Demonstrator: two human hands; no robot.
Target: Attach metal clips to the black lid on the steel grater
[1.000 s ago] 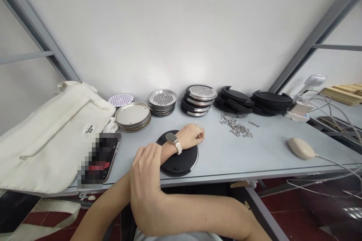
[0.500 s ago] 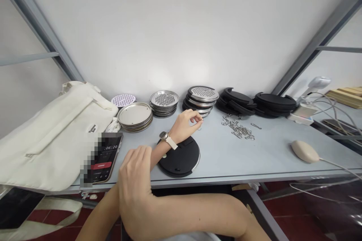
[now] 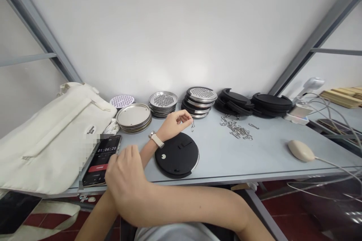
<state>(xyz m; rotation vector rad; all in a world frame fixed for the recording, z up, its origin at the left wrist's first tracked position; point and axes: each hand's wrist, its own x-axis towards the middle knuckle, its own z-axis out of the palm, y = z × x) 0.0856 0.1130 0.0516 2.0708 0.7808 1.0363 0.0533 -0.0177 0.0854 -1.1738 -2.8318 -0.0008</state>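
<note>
My left hand, with a watch at its wrist, pinches a small metal wire clip between thumb and finger. The clip dangles above the table, just beyond a round black holder that has a silvery edge showing at its lower right. My right hand lies across my left forearm with its fingers curled over it. More wire clips form a loose heap to the right, and a single clip lies apart from them.
Along the wall stand plain metal discs, grater discs, a mixed stack and black holders. A white bag and a phone are at left. A corded mouse sits at right.
My left hand has shifted left and slightly down, and the hanging clip shows plainly. My right hand has moved left along with the forearm. More of the black holder is visible.
</note>
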